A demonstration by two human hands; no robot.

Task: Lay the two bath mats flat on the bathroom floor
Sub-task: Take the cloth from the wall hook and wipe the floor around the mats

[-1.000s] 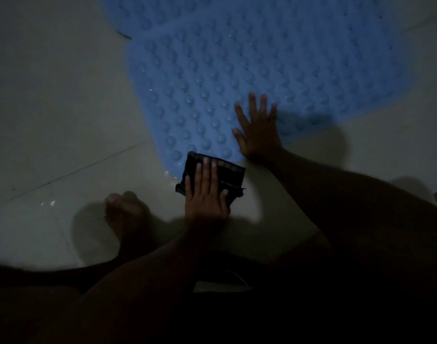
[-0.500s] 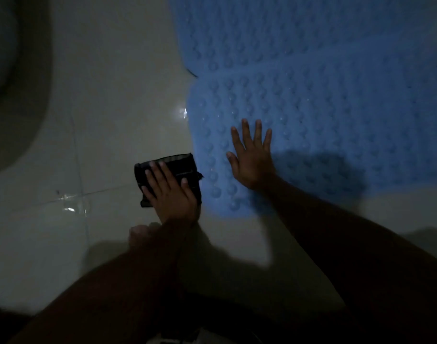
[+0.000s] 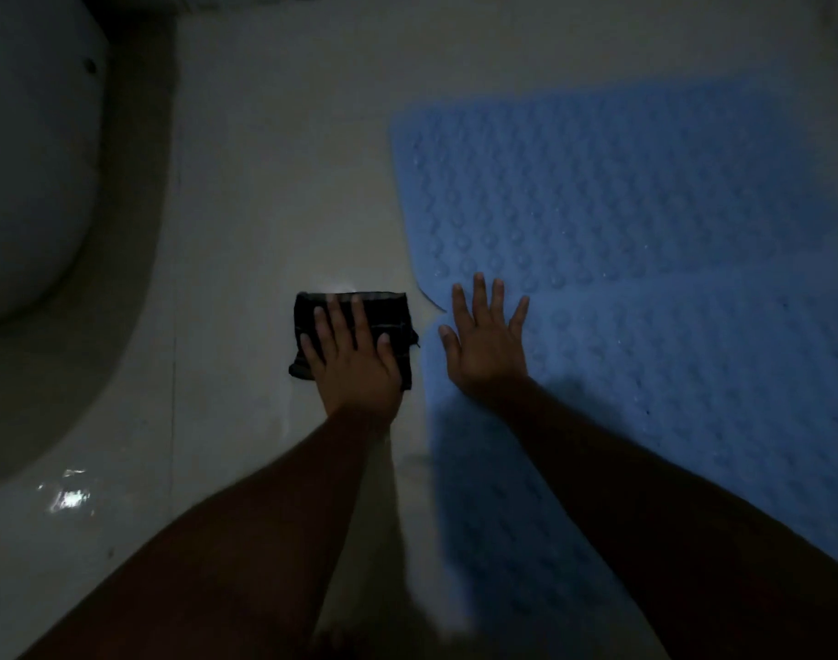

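Note:
Two light blue bumpy bath mats lie flat on the pale tiled floor on the right. The far mat (image 3: 622, 183) and the near mat (image 3: 693, 397) meet along a seam close to my right fingertips. My right hand (image 3: 488, 345) rests palm down with its fingers spread on the near mat's left edge. My left hand (image 3: 355, 359) presses flat on a small folded dark cloth (image 3: 383, 309). The cloth lies on the tile just left of the mats and does not touch them.
A white toilet bowl (image 3: 36, 159) curves in from the upper left, and its base casts a shadow on the floor. A wet glare patch (image 3: 69, 497) shines on the tile at lower left. Bare tile (image 3: 274, 183) stretches between the toilet and the mats.
My left hand and the cloth have slid left, from the mat's near corner onto bare tile. My right hand stays flat on the mat. The view has swung left and now shows the toilet.

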